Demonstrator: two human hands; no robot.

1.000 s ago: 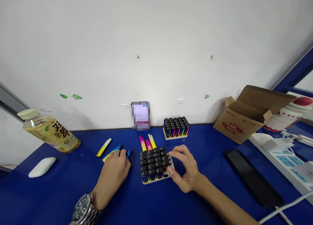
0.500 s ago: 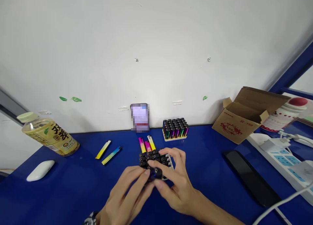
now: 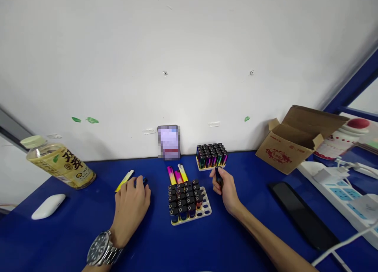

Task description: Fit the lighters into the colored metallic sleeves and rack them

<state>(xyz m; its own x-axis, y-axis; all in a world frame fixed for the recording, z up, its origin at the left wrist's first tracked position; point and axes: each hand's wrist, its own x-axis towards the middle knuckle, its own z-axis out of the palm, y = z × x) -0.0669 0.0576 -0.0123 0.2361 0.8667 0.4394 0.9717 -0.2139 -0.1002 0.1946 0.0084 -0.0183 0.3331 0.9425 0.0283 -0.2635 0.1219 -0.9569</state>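
Note:
My right hand [image 3: 226,189] is closed around a dark lighter [image 3: 219,176], held upright just in front of the full tray of lighters [image 3: 211,155] by the wall. My left hand [image 3: 131,201], a watch on its wrist, lies over a blue lighter [image 3: 144,181] on the blue table, beside a yellow lighter [image 3: 124,180]; its fingers curl down onto the blue one. Between the hands stands a white tray [image 3: 206,203] partly filled with black-capped lighters, its right columns empty. Three coloured lighters [image 3: 177,173] lie behind that tray.
A tea bottle [image 3: 56,161] and a white mouse [image 3: 49,205] are at the left. At the right are an open cardboard box [image 3: 298,136], a black phone-like slab [image 3: 302,215] and a white power strip [image 3: 339,191] with cables. A small card [image 3: 168,142] leans on the wall.
Both hands met over the near tray with a lighter; since then my right hand carried it back right toward the far tray, and my left hand returned left onto the blue lighter.

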